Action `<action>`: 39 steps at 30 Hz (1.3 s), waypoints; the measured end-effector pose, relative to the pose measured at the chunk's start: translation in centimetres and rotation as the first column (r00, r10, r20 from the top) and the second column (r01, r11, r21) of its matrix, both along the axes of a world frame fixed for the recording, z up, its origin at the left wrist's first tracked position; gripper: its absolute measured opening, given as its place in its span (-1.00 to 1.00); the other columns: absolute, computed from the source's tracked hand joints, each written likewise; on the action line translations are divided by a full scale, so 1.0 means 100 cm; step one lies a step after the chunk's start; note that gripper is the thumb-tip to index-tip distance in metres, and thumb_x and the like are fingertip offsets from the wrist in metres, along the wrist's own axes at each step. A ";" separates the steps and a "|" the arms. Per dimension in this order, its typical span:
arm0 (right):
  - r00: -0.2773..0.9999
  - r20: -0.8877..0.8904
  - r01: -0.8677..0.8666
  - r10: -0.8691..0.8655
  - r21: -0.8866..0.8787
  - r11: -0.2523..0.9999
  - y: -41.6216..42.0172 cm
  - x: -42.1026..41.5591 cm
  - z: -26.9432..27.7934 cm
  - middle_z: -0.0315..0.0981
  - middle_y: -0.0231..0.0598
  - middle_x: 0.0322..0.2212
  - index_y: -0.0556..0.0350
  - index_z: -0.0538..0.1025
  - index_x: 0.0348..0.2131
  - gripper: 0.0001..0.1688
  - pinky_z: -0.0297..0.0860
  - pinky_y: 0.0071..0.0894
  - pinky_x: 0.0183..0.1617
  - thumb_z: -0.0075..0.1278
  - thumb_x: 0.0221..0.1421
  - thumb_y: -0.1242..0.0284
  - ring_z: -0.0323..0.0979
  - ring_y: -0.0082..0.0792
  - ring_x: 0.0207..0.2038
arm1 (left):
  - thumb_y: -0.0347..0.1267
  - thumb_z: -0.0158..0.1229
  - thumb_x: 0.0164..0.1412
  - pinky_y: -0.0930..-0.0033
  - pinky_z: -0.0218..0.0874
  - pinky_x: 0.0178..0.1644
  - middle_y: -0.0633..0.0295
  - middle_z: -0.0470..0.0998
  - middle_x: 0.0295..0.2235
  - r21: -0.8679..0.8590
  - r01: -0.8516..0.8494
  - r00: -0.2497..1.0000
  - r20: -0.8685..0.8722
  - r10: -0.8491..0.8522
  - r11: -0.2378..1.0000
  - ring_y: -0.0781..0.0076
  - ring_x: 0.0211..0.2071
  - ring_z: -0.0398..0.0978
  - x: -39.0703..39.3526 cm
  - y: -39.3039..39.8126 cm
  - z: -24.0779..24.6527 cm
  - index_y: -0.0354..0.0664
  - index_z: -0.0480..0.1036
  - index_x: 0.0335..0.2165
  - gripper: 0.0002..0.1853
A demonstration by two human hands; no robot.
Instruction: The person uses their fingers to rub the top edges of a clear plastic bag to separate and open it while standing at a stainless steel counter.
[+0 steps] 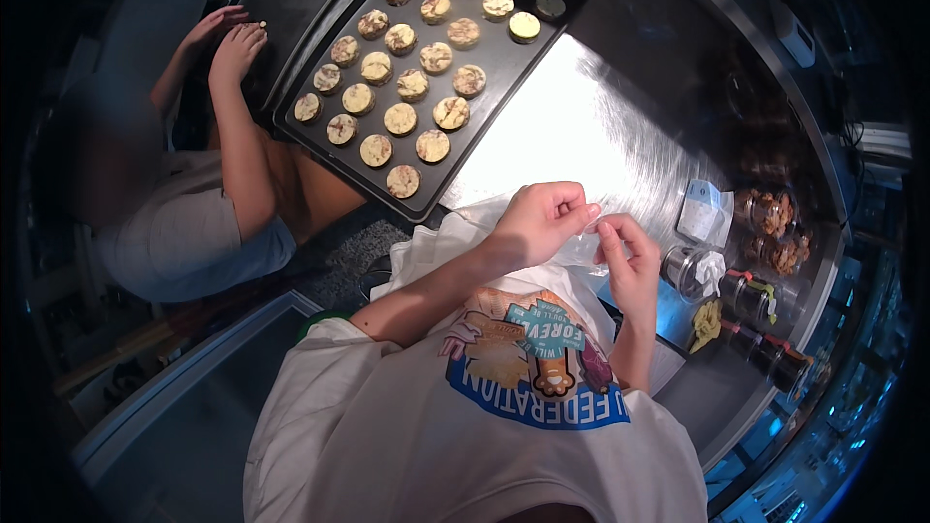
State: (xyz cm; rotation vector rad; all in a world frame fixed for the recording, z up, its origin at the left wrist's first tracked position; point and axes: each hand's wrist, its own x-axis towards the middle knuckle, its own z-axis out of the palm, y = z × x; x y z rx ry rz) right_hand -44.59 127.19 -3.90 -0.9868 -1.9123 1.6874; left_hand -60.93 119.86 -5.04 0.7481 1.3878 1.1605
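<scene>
My left hand point(541, 221) and my right hand point(631, 261) are close together in front of my shirt. Thumb and fingers of each pinch a thin clear plastic film or bag point(577, 254), which hangs below and behind the hands, against the shirt. Part of it also lies left of my left hand; its full shape cannot be told. Up and to the left, a dark baking tray point(483, 116) holds rows of round, thick, marbled dough pieces point(403, 181), apart from each other. The tray's near corner lies left of my left hand.
A steel worktop point(567, 109) spreads ahead. At the left, a co-worker's hands point(240, 47) touch a second dark tray point(280, 29) with small dough pieces. To the right stand a paper packet point(701, 211), lidded jars point(748, 294), clear tubs of brown pieces point(774, 214) and a crumpled yellow cloth point(705, 325).
</scene>
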 end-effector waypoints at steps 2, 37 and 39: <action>1.000 0.007 -0.004 0.004 0.003 1.000 -0.001 -0.001 -0.001 0.47 -0.38 -0.50 0.27 0.50 -0.37 -0.81 0.24 -0.66 -0.49 -0.05 0.25 0.49 0.32 -0.66 -0.57 | -0.27 0.10 0.28 0.63 0.07 -0.48 0.46 0.38 -0.64 0.000 0.002 1.000 0.002 -0.002 1.000 0.77 -0.58 0.23 -0.001 0.000 0.003 -0.24 0.42 -0.53 -0.69; 0.999 0.038 -0.010 0.008 0.051 0.999 0.001 -0.001 0.000 0.44 -0.39 -0.55 0.28 0.50 -0.39 -0.79 0.22 -0.65 -0.50 -0.04 0.25 0.47 0.30 -0.66 -0.55 | -0.36 0.15 0.24 0.61 0.12 -0.46 0.41 0.40 -0.62 0.068 -0.051 0.998 0.032 0.049 0.996 0.75 -0.55 0.25 0.000 -0.005 0.003 -0.28 0.46 -0.47 -0.79; 0.999 0.039 -0.007 0.004 0.059 0.998 0.001 0.000 -0.001 0.44 -0.39 -0.54 0.28 0.50 -0.39 -0.79 0.22 -0.66 -0.49 -0.04 0.25 0.47 0.30 -0.66 -0.54 | -0.36 0.13 0.25 0.61 0.18 -0.41 0.37 0.46 -0.59 0.077 -0.056 0.997 0.052 0.052 0.995 0.73 -0.52 0.32 0.000 -0.005 0.001 -0.29 0.50 -0.42 -0.81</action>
